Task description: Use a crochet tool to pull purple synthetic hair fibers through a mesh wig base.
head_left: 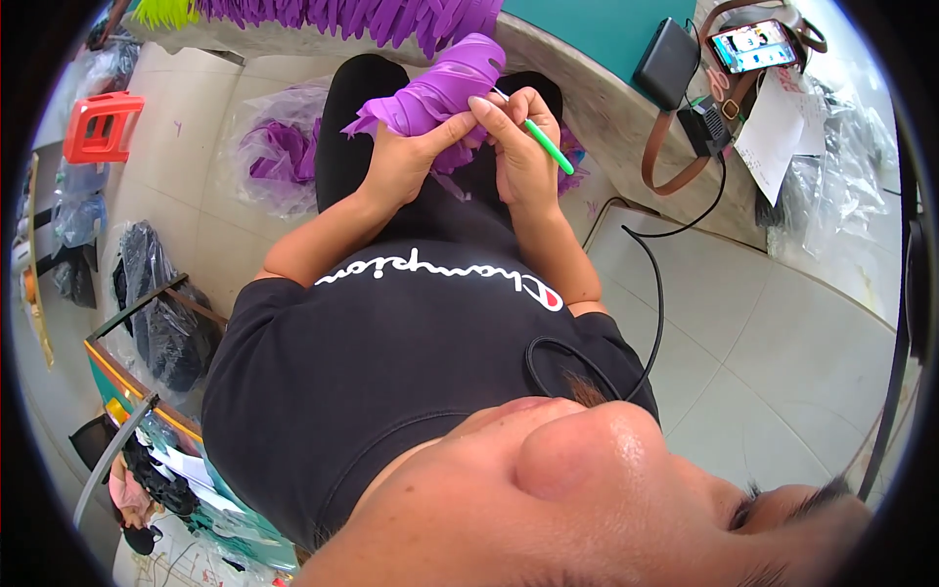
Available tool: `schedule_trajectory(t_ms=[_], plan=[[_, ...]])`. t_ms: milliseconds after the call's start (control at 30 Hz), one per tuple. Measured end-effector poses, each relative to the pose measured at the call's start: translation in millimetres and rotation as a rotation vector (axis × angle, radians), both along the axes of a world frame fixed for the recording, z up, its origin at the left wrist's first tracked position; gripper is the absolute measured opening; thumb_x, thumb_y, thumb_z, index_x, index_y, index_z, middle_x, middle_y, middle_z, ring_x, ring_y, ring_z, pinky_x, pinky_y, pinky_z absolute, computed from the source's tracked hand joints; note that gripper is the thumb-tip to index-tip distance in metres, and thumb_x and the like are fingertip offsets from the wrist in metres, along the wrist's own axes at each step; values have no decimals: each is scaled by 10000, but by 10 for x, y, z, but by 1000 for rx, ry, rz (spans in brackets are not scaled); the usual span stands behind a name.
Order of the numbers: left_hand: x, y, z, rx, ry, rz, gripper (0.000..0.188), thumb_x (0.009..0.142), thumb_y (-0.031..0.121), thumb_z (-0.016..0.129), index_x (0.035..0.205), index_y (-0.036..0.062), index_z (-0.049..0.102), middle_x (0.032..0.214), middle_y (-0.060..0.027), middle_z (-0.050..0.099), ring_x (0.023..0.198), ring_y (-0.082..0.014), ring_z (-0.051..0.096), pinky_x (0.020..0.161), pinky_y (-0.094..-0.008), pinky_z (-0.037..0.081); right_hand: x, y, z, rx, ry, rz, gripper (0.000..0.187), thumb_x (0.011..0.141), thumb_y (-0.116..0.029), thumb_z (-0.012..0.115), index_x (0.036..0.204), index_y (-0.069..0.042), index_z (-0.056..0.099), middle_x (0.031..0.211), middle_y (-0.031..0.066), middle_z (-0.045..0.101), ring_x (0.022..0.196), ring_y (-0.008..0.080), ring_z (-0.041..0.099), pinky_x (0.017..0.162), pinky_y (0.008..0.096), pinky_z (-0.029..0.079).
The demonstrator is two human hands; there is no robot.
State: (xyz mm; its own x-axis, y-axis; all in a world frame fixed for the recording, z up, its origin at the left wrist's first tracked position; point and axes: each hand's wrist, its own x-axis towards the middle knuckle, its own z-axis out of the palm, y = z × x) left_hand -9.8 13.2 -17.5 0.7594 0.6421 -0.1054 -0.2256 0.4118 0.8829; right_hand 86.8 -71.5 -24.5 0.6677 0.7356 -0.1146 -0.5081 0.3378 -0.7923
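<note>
Purple bundle [440, 88] of soft, overlapping strips sits above the person's lap, between the knees and just short of the table edge; the left hand [406, 161] grips its lower left part, thumb laid along the near side and pointing toward the other hand (the rest of its fingers are mostly hidden by the material); the right hand [518, 147] is at the bundle's right side, fingers curled, thumb and forefinger pinched together, with a green-handled tool [548, 147] held in its grasp; the tool's thin tip runs toward the bundle, though where it ends I cannot tell.

Along the table's near edge hang more purple strips [391, 20], with lime-green strips [166, 12] to their left; on the right lie a black box [667, 64], a lit phone [753, 45] and white paper [771, 137]; on the floor, left of the legs, a clear plastic bag [249, 117] holds purple pieces [279, 157].
</note>
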Motion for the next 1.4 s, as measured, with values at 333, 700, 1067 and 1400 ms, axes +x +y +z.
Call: schedule_trajectory(t_ms=[333,700,1067,1400], plan=[[-44,37,-22,-42,-8,16,173,816,31,669,980,-7,630,840,-43,657,720,-112,618,658,-235,491,111,-53,-42,-197,-610,-121,321,797,56,635,701,-80,360,819,88,649,680,59,532,595,197,425],[-197,349,179,-119,-163,312,304,801,-38,640,1097,-5,580,999,-80,637,899,-161,622,834,-288,482,658,-744,-262,-455,-678,-6,295,786,38,619,670,-67,369,802,135,664,762,123,604,638,213,436],[-388,553,375,-3,-192,395,297,819,-22,638,1107,3,572,1024,-89,630,938,-185,619,840,-311,495,972,-1205,-1479,-752,-825,-73,269,768,-50,626,662,-49,379,652,59,604,613,112,537,554,269,424],[-284,321,255,-185,-166,-95,391,873,54,526,1246,-40,461,1156,-132,576,1053,-211,573,925,-354,451,296,-238,-39,-207,-875,-69,323,823,19,637,687,-57,354,776,77,607,679,84,498,611,212,418]])
